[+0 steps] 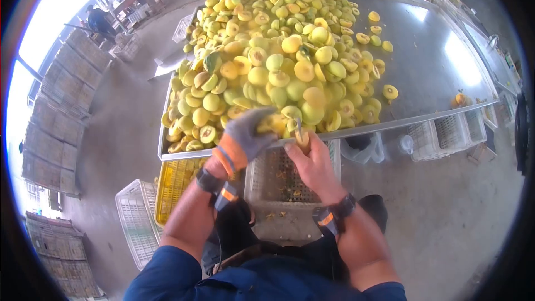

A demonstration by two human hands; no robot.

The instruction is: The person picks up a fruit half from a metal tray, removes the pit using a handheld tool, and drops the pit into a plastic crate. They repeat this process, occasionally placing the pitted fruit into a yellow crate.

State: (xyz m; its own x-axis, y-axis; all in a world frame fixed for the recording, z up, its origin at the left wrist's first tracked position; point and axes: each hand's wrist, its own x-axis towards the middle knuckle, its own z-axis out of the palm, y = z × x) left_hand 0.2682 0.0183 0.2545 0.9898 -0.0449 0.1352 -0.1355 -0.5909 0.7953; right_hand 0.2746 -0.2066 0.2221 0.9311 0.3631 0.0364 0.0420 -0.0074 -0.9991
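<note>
My left hand (245, 136), in a grey and orange glove, is closed around a yellow peach half (272, 124) at the near edge of the pile. My bare right hand (315, 168) grips a small pitting knife (302, 138) with a wooden-looking handle, its metal blade pointing up beside the peach. Both hands are over the front rim of the metal table (412, 120). Halved yellow-green peaches (259, 75) are heaped on it, some showing brown pit centres. Blur hides the exact contact between blade and fruit.
Below the table edge stand a white crate (292, 205) with scraps in it, a yellow crate (170, 189) holding fruit, and another white crate (136, 220). More white crates (446, 139) are at right. Crate stacks (56, 128) line the left; people sit further back.
</note>
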